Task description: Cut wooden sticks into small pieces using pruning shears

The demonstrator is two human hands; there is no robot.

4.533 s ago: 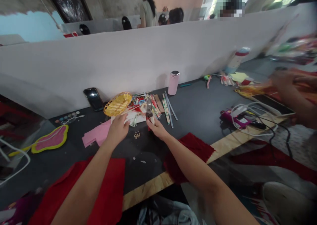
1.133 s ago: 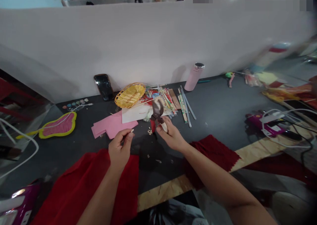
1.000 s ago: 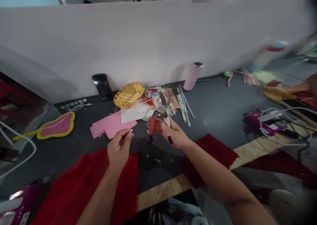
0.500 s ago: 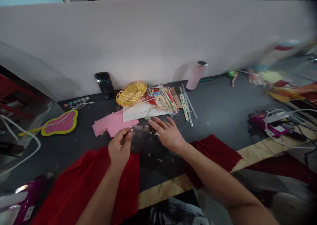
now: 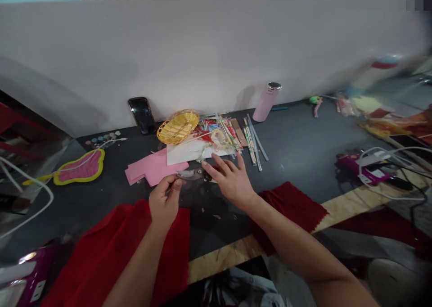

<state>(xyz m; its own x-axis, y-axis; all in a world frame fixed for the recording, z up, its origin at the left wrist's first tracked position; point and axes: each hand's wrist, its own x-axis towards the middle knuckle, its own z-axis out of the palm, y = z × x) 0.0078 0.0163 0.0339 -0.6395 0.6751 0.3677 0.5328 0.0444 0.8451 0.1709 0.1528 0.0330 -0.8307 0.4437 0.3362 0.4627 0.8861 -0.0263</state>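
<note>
My right hand (image 5: 232, 181) has the handles of a pair of pruning shears (image 5: 191, 174) against its thumb and palm, with several fingers raised and spread. The metal blades point left and reach the fingertips of my left hand (image 5: 165, 201). Thumb and index finger of my left hand are pinched together at the blade tip; whatever they hold is too small or hidden to make out. Just behind the hands lie pink sheets (image 5: 151, 168) and a white sheet (image 5: 182, 156). A red cloth (image 5: 118, 239) spreads under my left forearm.
A yellow woven basket (image 5: 178, 126), tassels and thin sticks (image 5: 249, 142) lie toward the wall. A phone (image 5: 141, 114) and a pink bottle (image 5: 266, 102) stand there. Purple glue guns (image 5: 364, 169) with white cables lie right and near left. A dark red cloth (image 5: 292, 205) is by my right forearm.
The blades have turned slightly and now overlap my left fingertips, where a small pale piece showed before. The fingers of my right hand have lifted and spread a little more.
</note>
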